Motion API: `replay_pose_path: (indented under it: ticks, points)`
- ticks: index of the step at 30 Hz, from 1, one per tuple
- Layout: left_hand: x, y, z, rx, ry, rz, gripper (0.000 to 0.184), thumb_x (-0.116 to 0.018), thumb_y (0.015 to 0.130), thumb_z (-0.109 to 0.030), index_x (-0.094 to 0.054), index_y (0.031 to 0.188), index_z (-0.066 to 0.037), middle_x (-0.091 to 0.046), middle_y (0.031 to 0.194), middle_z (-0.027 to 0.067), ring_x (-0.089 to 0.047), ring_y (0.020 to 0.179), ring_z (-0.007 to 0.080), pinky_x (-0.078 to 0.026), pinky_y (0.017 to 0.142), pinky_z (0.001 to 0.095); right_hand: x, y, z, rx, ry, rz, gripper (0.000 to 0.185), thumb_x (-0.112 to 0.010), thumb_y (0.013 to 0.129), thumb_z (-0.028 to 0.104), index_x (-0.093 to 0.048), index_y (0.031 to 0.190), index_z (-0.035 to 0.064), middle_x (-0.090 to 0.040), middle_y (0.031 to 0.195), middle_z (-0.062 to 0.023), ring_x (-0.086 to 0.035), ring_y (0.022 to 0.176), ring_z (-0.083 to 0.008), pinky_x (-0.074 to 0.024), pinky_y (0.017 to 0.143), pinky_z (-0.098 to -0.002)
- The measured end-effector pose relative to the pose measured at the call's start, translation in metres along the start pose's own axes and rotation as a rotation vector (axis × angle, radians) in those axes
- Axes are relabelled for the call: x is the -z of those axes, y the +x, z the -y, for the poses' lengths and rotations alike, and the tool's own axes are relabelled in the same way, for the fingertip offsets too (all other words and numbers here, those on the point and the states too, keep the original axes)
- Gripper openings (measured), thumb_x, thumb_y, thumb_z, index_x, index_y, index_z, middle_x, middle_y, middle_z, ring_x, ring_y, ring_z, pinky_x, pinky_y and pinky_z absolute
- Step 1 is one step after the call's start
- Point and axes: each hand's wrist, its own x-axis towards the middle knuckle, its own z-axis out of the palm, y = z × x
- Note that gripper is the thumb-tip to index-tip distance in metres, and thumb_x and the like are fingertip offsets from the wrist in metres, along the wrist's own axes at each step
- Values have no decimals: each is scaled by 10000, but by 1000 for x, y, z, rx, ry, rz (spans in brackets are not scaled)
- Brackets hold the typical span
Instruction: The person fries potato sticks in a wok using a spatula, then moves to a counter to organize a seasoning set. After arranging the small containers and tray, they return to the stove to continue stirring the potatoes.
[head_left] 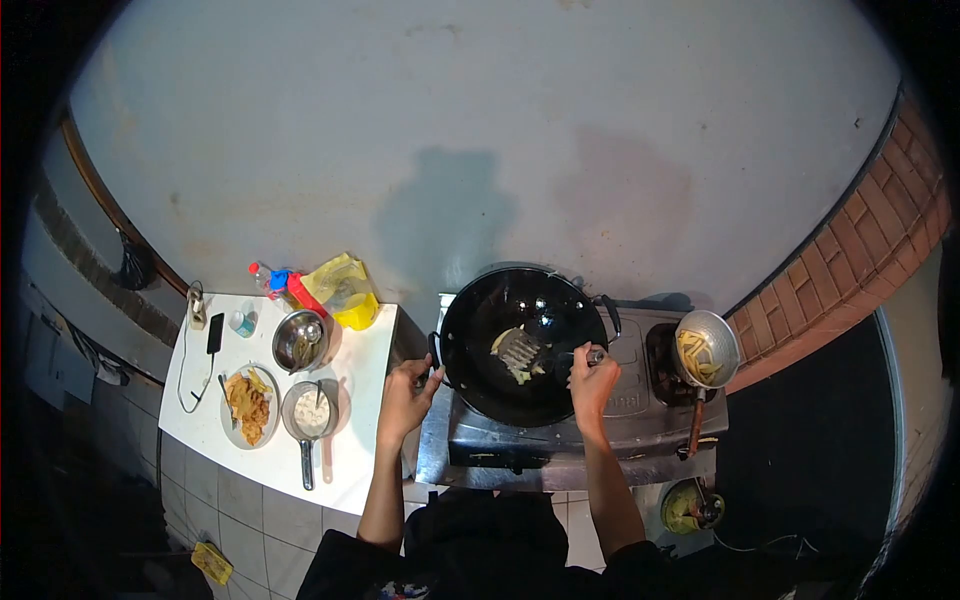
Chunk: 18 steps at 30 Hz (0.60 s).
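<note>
A large black wok (485,395) sits on the left side of the stove. My left hand (404,402) is at its left side handle, with thumb and fingers closed on the handle's lower end. In my right hand (593,385) is the handle of a slotted metal spatula (518,348), gripped in a fist above the wok's right rim. The spatula's head lies low in the wok, touching a small heap of pale chopped food (520,374). Some of that food is hidden under the blade.
Right of the wok, a small pan (727,343) of pale strips rests on the other burner. The white table (350,455) at left bears a plate (238,437) of fried food, a metal bowl (292,365), a saucepan (307,440), a phone (215,334), bottles (280,284) and a yellow bag (345,280).
</note>
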Motion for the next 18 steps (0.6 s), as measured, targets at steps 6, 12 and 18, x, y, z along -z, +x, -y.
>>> replay_pose_path:
  ticks: [6,12,18]
  points:
    - [-1,1,-1,37,-58,7,294,-717,847,-171,-674,1007,71,-678,1033,218,-664,815,304,-517,724,349,-2,0,-6,68,-1,-15,312,-582,892,93,-547,626,-67,-496,497,-183,-505,421,-292,-361,484,-402]
    - [-2,2,5,49,-83,17,299,-721,842,-170,-674,1009,73,-677,1038,219,-674,886,317,-521,752,342,8,5,2,7,66,-14,288,-584,910,122,-592,687,-60,-534,494,-144,-530,401,-201,-394,440,-364]
    - [-1,0,4,64,-74,-5,296,-722,843,-170,-677,1008,71,-677,1043,222,-674,884,316,-522,754,343,34,10,22,-13,58,-21,272,-580,927,153,-638,782,-69,-563,512,-85,-554,413,-136,-432,400,-300]
